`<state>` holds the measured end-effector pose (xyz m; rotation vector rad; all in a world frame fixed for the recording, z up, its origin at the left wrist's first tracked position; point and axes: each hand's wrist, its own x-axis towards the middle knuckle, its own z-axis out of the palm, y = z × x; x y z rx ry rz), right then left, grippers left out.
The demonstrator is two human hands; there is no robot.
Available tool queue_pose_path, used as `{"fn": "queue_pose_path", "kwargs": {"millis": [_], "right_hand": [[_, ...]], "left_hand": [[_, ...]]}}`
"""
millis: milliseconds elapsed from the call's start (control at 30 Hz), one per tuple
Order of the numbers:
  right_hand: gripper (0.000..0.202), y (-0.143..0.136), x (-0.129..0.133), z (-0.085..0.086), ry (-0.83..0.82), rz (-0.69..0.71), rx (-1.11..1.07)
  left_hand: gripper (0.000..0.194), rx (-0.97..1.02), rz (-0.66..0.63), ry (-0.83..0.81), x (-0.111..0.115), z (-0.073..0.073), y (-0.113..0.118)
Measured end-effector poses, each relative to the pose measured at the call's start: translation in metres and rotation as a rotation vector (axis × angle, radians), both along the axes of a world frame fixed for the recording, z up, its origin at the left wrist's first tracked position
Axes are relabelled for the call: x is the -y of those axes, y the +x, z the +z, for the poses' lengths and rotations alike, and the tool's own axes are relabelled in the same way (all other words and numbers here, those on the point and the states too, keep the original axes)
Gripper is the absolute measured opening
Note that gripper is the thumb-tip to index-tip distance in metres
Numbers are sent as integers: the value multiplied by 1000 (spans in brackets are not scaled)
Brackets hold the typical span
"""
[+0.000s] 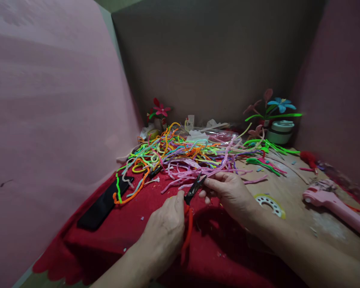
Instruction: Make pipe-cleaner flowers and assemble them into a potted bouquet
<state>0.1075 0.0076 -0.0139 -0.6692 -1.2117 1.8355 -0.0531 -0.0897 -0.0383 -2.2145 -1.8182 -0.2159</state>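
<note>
Scissors (pixel 193 190) with black blades and orange-red handles are in my left hand (pixel 165 224), whose fingers are closed around the handles. The blades stand apart and point up toward the pile. Just right of the blade tips, my right hand (pixel 228 192) is closed in a pinch of thumb and forefinger. What it pinches is too small to make out. Pinkish-purple pipe cleaners (pixel 183 174) lie right behind the fingertips. Beyond them spreads a tangled heap of pipe cleaners (pixel 165 150) in orange, green, yellow, blue and purple.
A black phone (pixel 102 206) lies left on the red cloth (pixel 132 236). To the right are a white tape roll (pixel 270 205) and a pink glue gun (pixel 333 202). Behind stand pipe-cleaner flowers (pixel 281 105) and a pale green container (pixel 280 132). Pink walls (pixel 48 120) flank both sides.
</note>
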Motion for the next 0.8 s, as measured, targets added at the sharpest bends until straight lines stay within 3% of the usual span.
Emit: {"fn": "queue_pose_path", "kwargs": {"millis": [267, 500, 800], "right_hand": [[18, 1, -1, -3, 22, 52, -15], [17, -1, 0, -2, -7, 7, -16], [16, -2, 0, -2, 13, -48, 13]], "left_hand": [[51, -115, 49, -77, -1, 6, 4], [48, -180, 69, -62, -2, 6, 8], [52, -84, 52, -81, -5, 2, 10]]}}
